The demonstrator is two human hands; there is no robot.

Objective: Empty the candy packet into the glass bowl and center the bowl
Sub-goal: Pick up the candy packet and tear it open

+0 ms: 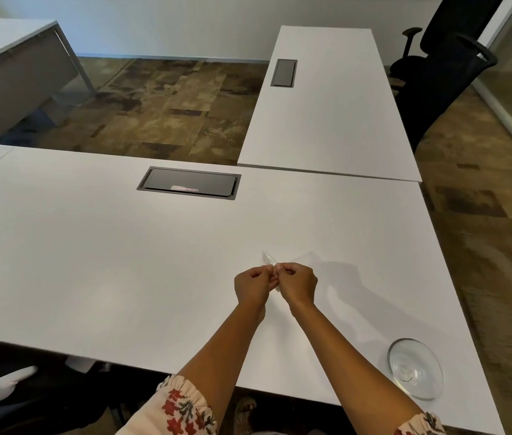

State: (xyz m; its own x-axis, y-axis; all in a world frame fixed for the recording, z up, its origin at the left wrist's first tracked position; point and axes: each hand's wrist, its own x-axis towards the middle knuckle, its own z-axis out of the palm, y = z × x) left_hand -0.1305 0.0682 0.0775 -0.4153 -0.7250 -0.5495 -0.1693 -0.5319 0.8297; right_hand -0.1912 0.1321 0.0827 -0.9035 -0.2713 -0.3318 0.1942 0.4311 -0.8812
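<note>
A small clear candy packet [269, 261] is pinched between both hands above the white table [123, 262]. My left hand [254, 285] and my right hand [298, 284] press knuckle to knuckle, each gripping the packet's edge. The packet's top sticks up past the fingers; I cannot make out candy inside it. A clear glass bowl [415, 367] stands empty near the table's front right corner, well apart from both hands, to their lower right.
A dark cable hatch [189, 183] is set into the table beyond my hands. A second white table [333, 114] joins at the far right, with a black office chair [437, 67] behind it. The table's right edge runs close to the bowl.
</note>
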